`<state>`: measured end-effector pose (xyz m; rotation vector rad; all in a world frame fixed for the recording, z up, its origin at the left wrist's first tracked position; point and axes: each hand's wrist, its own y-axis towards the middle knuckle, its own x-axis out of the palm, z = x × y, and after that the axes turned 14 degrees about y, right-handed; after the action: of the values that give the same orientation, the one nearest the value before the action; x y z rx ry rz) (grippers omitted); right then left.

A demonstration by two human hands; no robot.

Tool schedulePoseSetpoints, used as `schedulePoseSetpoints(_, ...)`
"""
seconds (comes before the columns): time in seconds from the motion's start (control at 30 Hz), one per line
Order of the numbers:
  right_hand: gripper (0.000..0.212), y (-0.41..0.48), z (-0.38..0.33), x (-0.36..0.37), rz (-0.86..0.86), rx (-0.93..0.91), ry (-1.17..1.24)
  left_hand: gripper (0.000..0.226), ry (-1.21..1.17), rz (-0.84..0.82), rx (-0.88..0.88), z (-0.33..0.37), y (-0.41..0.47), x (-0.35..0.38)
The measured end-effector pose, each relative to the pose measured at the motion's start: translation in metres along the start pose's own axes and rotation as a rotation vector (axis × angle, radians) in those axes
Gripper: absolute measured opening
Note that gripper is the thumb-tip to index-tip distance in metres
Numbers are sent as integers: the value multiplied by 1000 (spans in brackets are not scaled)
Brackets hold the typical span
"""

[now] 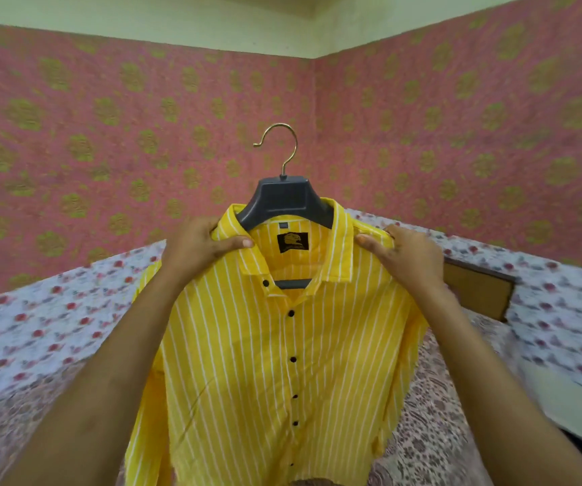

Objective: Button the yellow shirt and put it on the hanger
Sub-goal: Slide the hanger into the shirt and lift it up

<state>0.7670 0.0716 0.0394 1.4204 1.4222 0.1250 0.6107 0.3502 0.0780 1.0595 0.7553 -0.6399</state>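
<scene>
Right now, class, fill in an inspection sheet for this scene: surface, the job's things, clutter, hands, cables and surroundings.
Surface: bed with floral sheets, below and behind the shirt.
Job's things: yellow shirt sits on the grey hanger and is held up in the air. The front buttons look fastened, and the collar button is open.
Clutter: brown wooden board on the right, by the bed.
Hands: left hand grips the shirt's shoulder on its side. The right hand grips the other shoulder.
Cables: nothing seen.
Surroundings: pink patterned wall, pale ceiling.
</scene>
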Motion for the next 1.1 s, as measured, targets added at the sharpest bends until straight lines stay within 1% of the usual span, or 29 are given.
schedulePoseSetpoints(0.07, 70, -7, 16, -24, -15, 4, -24, 76, -55, -22, 50, 21, 8, 14)
schedulePoseSetpoints(0.13, 60, -16, 29, -51, -45, -1, -40, 66, -61, -26, 110, 49, 13, 26)
schedulePoseSetpoints(0.17, 58, -24, 40, -66, -51, -3, -34, 64, -66, -37, 158, 68, 14, 34)
schedulePoseSetpoints(0.27, 62, -45, 65, -104, -43, 4, 13, 75, -98, -55, 262, 120, 16, 51)
schedulePoseSetpoints(0.37, 68, -72, 96, -161, -6, 57, 45, 73, -136, -55, 381, 186, 8, 61)
schedulePoseSetpoints(0.4, 65, -86, 110, -192, -7, 100, 88, 72, -158, -45, 424, 220, 1, 66)
schedulePoseSetpoints(0.47, 54, -106, 123, -234, 16, 172, 193, 72, -191, -44, 472, 261, -9, 73)
schedulePoseSetpoints(0.5, 52, -122, 134, -263, 39, 199, 194, 74, -215, -54, 495, 291, -18, 82)
schedulePoseSetpoints(0.53, 54, -131, 139, -280, 55, 229, 194, 76, -214, -63, 513, 310, -23, 86)
schedulePoseSetpoints(0.63, 72, -166, 168, -352, 111, 300, 52, 84, -273, -113, 577, 400, -50, 99)
schedulePoseSetpoints(0.77, 84, -212, 213, -448, 218, 421, -209, 92, -407, -186, 666, 522, -92, 116)
schedulePoseSetpoints(0.87, 77, -235, 237, -516, 319, 432, -377, 108, -467, -199, 700, 601, -112, 126)
schedulePoseSetpoints(0.9, 73, -242, 244, -543, 346, 460, -421, 111, -485, -208, 712, 631, -118, 127)
schedulePoseSetpoints(0.93, 68, -245, 244, -558, 353, 476, -449, 112, -504, -224, 720, 647, -120, 128)
schedulePoseSetpoints(1.0, 59, -260, 250, -599, 373, 514, -517, 109, -536, -246, 776, 695, -134, 130)
schedulePoseSetpoints(1.1, 52, -280, 261, -642, 393, 590, -559, 97, -563, -221, 844, 750, -153, 132)
